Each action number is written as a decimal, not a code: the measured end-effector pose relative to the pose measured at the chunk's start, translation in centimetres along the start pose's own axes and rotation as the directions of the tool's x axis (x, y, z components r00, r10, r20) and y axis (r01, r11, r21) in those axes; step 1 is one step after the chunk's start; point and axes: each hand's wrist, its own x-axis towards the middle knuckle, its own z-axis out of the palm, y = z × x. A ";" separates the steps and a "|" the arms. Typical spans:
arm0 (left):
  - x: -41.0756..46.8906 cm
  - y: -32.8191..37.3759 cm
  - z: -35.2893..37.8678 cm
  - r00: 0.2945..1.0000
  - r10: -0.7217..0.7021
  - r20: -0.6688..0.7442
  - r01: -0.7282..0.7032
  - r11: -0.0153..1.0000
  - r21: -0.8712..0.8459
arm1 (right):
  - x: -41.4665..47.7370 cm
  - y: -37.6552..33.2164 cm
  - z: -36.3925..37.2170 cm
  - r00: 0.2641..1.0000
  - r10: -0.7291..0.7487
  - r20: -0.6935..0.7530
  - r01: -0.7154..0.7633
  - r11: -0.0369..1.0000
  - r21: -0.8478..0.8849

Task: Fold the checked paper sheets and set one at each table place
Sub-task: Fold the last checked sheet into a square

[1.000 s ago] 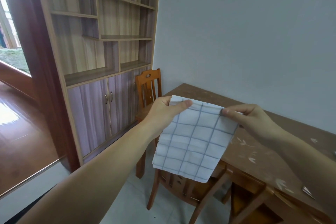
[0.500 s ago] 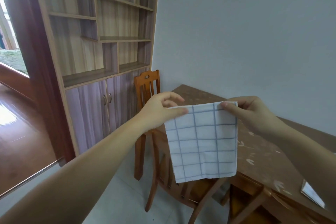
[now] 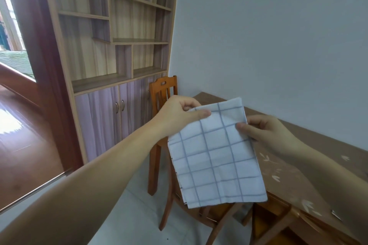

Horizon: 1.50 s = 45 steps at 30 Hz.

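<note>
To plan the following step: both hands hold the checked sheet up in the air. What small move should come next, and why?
Probably lower the checked sheet onto the table beside it. The left hand and right hand pinch its upper part, so it hangs free near a chair, not yet set down.

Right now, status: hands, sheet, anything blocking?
Left hand pinches top left corner of sheet. Right hand pinches its right edge. Held in air, off table, chair beneath. Nothing blocking.

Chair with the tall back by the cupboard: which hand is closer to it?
Left. The left hand pinches the top corner of the checked sheet just in front of the chair; the right hand pinches the other edge, farther off, over the table.
</note>
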 end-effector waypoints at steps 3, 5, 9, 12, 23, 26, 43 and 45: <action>0.1 -0.7 0.0 0.984 -0.141 -0.105 0.101 0.944 -0.315 | 0.3 -0.7 0.4 0.992 -0.041 -0.122 0.051 0.995 0.081; 0.0 -1.9 0.2 0.967 -0.254 0.016 0.214 0.776 -0.593 | 0.8 -1.2 0.5 0.965 -0.078 -0.250 0.100 0.992 0.075; -1.5 -4.3 1.9 0.915 -0.276 0.296 0.404 0.643 -0.650 | 1.5 -0.7 0.2 0.894 -0.134 -0.428 0.142 0.990 -0.014; -2.1 -4.8 3.7 0.919 -0.284 0.273 0.391 0.737 -0.551 | 1.2 -0.3 0.5 0.875 -0.118 -0.470 0.112 0.993 -0.040; -1.6 -5.7 3.3 0.929 -0.347 0.126 0.364 0.804 -0.470 | -0.6 1.9 -0.5 0.967 0.241 0.086 -0.252 0.951 0.180; -1.7 -6.1 3.3 0.916 -0.386 0.112 0.389 0.783 -0.485 | -0.5 2.2 -0.4 0.970 0.232 0.068 -0.240 0.954 0.181; -1.2 -6.2 2.6 0.877 -0.449 0.172 0.480 0.799 -0.363 | -1.2 1.3 -1.6 0.952 0.171 0.254 -0.194 0.979 0.068; -1.2 -5.7 3.0 0.905 -0.408 0.123 0.425 0.856 -0.295 | -1.5 1.5 -1.8 0.926 0.162 0.340 -0.162 0.986 -0.029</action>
